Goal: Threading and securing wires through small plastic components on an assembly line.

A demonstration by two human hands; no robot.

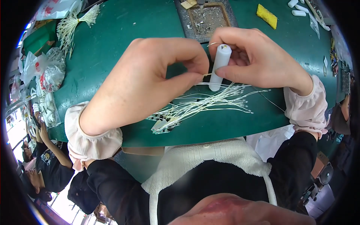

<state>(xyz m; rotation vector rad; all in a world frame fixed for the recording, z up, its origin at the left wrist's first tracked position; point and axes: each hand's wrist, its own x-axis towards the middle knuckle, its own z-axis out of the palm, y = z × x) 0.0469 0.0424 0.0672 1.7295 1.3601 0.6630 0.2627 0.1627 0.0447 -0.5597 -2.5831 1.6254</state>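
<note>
A white plastic cylinder (219, 71) stands slightly tilted over the green table, with small metal bits at its top. My right hand (258, 56) is closed around its side, thumb against the front. A thin wire (213, 44) sticks out by the right index finger, near the cylinder's top. To the left, my left hand (157, 71) pinches a thin pale wire (207, 75) beside the cylinder; where its far end goes is hidden. Below both hands lies a loose bundle of white wires (217, 101), with small green circuit boards (161, 129) at its left end.
Behind my hands sits a grey tray (183, 22) with metal scraps. A yellow sponge (267, 16) and several white cylinders (298, 13) lie far right. At far left are another wire bundle (78, 22) and plastic bags (52, 69). A co-worker (48, 161) is at left.
</note>
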